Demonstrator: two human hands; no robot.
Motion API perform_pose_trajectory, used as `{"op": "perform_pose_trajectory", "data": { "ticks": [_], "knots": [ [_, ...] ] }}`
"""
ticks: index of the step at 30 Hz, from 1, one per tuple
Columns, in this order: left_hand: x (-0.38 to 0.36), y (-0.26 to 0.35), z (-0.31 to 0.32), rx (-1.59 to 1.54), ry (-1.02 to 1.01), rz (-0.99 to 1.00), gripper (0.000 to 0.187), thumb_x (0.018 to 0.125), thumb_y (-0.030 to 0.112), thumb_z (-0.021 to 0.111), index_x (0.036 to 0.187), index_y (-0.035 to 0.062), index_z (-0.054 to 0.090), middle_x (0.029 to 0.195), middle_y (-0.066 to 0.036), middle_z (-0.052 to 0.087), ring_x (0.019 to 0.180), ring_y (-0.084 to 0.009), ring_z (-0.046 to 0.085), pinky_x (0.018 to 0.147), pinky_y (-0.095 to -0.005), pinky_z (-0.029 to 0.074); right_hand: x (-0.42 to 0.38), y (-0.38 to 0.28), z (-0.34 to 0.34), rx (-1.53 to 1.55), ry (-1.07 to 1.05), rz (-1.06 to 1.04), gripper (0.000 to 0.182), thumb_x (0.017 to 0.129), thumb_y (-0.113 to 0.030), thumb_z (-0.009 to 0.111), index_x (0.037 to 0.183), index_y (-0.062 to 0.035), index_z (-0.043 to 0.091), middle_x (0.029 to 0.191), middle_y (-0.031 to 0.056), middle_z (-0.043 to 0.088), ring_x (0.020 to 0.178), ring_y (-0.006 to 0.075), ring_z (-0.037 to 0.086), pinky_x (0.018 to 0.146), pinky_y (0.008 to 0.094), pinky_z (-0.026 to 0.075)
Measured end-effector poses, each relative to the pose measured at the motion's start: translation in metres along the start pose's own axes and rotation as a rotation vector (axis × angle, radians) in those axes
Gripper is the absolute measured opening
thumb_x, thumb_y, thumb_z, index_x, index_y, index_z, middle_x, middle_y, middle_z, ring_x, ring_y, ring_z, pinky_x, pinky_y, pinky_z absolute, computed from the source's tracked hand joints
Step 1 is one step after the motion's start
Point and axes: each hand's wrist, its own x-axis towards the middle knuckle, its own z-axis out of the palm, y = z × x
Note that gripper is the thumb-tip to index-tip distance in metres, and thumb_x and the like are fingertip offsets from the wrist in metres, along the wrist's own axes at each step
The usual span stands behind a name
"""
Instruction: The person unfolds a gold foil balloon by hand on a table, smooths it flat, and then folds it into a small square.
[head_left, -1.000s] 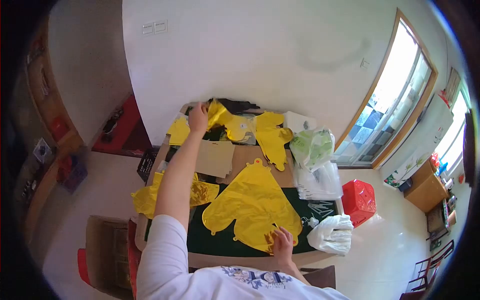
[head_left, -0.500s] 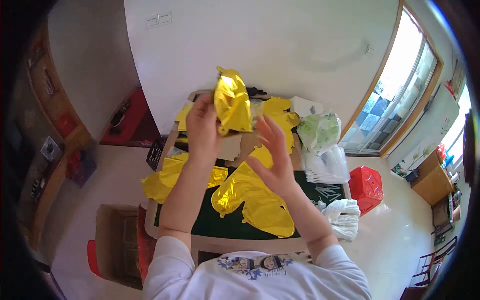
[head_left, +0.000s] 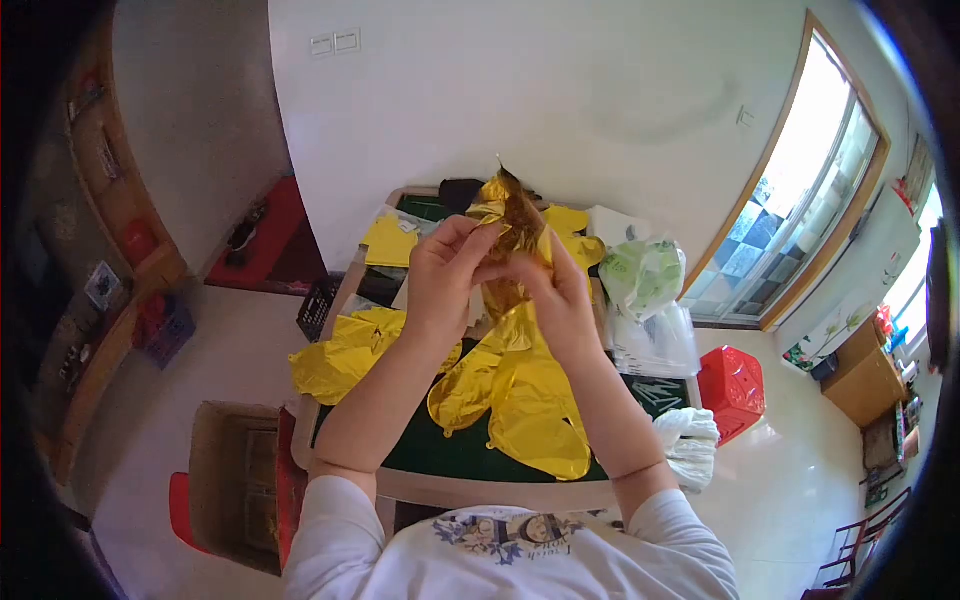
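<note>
- Head view: the foil piece (head_left: pixel 520 212) is up in front of the person, above the bench (head_left: pixel 440 491), crumpled and roughly upright between both hands.
- Left hand (head_left: pixel 448 280): thumb and fingers pinched on its left side.
- Right hand (head_left: pixel 566 308): closed around its right side, the thumb turned in towards the other hand; the fingertips are blurred, so the exact grip is hard to tell.
- Below, flat foil (head_left: pixel 540 425) lies on the bench, with more foil (head_left: pixel 345 368) to the left. Whether the held piece touches the flat one, I cannot tell.
- Handling, as I judge it: such thin foil creases and may tear, so light pads serve better than nails.
- Working the folds from an outer edge, with both hands drawing apart slowly and evenly, should spare the narrow parts; a one-sided tug could rip them.
- Holding it a little higher would stop it catching on the foil beneath.
- Well to the right, the green-printed bag (head_left: pixel 640 275) and clear bags (head_left: pixel 658 345) leave the hands room.
</note>
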Motion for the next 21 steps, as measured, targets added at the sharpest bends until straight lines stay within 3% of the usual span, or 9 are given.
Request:
{"op": "perform_pose_trajectory", "data": {
  "ticks": [1, 4, 6, 9, 12, 14, 17, 19, 21],
  "knots": [
    [0.001, -0.001, -0.001, -0.002, 0.001, 0.002, 0.010, 0.092, 0.011, 0.060, 0.091, 0.0018, 0.061, 0.087, -0.002, 0.064, 0.074, -0.0091, 0.062, 0.062, -0.0242, 0.054, 0.001, -0.002, -0.005, 0.148, 0.022, 0.163, 0.043, 0.097, -0.023, 0.054, 0.131, 0.0019, 0.047, 0.112, 0.0037, 0.058, 0.100, 0.0100, 0.051, 0.087, 0.0248, 0.043],
    [0.003, -0.004, -0.006, 0.090, 0.038, 0.038, 0.004, 0.092, 0.007, 0.060, 0.094, 0.0043, 0.058, 0.089, -0.002, 0.066, 0.074, -0.0078, 0.062, 0.056, -0.0220, 0.049, 0.001, 0.004, -0.012, 0.281, 0.035, 0.145, 0.039, 0.101, -0.030, 0.042, 0.117, 0.0007, 0.059, 0.109, 0.0022, 0.062, 0.097, 0.0099, 0.056, 0.084, 0.0234, 0.042],
    [0.006, -0.006, -0.013, 0.338, 0.027, 0.222, 0.005, 0.092, 0.003, 0.058, 0.093, 0.0048, 0.054, 0.090, -0.004, 0.065, 0.075, -0.0056, 0.060, 0.055, -0.0208, 0.045, 0.001, 0.005, -0.013, 0.272, 0.024, 0.128, 0.039, 0.102, -0.030, 0.042, 0.118, 0.0011, 0.058, 0.110, 0.0028, 0.062, 0.098, 0.0098, 0.056, 0.085, 0.0234, 0.042],
    [0.005, -0.003, -0.011, 0.396, 0.019, 0.380, 0.009, 0.091, -0.002, 0.057, 0.087, 0.0041, 0.051, 0.094, -0.005, 0.065, 0.079, -0.0051, 0.059, 0.060, -0.0204, 0.045, -0.002, -0.001, -0.009, 0.284, -0.006, 0.087, 0.039, 0.102, -0.030, 0.042, 0.121, 0.0012, 0.056, 0.113, 0.0034, 0.062, 0.101, 0.0099, 0.056, 0.088, 0.0239, 0.043],
    [0.002, 0.005, -0.017, 0.774, -0.095, 0.493, 0.005, 0.089, -0.004, 0.057, 0.088, 0.0006, 0.055, 0.086, -0.003, 0.059, 0.069, -0.0070, 0.054, 0.059, -0.0203, 0.042, -0.002, -0.003, -0.009, 0.344, -0.032, 0.068, 0.040, 0.101, -0.027, 0.041, 0.127, 0.0020, 0.052, 0.119, 0.0053, 0.059, 0.111, 0.0117, 0.053, 0.095, 0.0249, 0.040],
    [-0.004, 0.011, -0.008, 0.831, -0.114, 0.487, 0.004, 0.089, -0.004, 0.057, 0.090, -0.0001, 0.058, 0.087, -0.003, 0.060, 0.070, -0.0076, 0.056, 0.061, -0.0209, 0.043, -0.003, -0.017, -0.004, 0.174, -0.134, -0.041, 0.049, 0.102, -0.022, 0.040, 0.144, 0.0011, 0.032, 0.135, 0.0074, 0.046, 0.122, 0.0136, 0.043, 0.102, 0.0256, 0.034],
    [-0.009, 0.018, 0.001, 0.821, -0.138, 0.446, 0.008, 0.088, -0.001, 0.059, 0.095, -0.0002, 0.062, 0.088, -0.004, 0.062, 0.074, -0.0088, 0.058, 0.064, -0.0215, 0.045, -0.012, -0.019, 0.003, 0.023, -0.263, -0.159, 0.050, 0.097, -0.011, 0.043, 0.143, 0.0021, 0.032, 0.140, 0.0059, 0.041, 0.128, 0.0145, 0.039, 0.106, 0.0276, 0.031],
    [-0.009, 0.018, 0.001, 0.752, -0.142, 0.410, 0.011, 0.088, 0.001, 0.060, 0.098, 0.0002, 0.064, 0.089, -0.004, 0.062, 0.077, -0.0094, 0.060, 0.065, -0.0215, 0.046, -0.009, -0.023, -0.001, 0.055, -0.325, -0.108, 0.061, 0.092, -0.005, 0.052, 0.146, 0.0023, 0.025, 0.144, 0.0061, 0.036, 0.129, 0.0150, 0.037, 0.108, 0.0291, 0.030],
    [-0.006, 0.021, -0.001, 0.669, -0.151, 0.263, 0.010, 0.087, 0.005, 0.063, 0.096, 0.0007, 0.064, 0.090, -0.004, 0.064, 0.082, -0.0095, 0.061, 0.069, -0.0224, 0.047, -0.006, -0.019, -0.006, -0.019, -0.261, 0.027, 0.082, 0.086, -0.011, 0.065, 0.151, -0.0050, 0.015, 0.151, 0.0137, 0.026, 0.136, 0.0229, 0.034, 0.109, 0.0314, 0.029]
  ]
}}
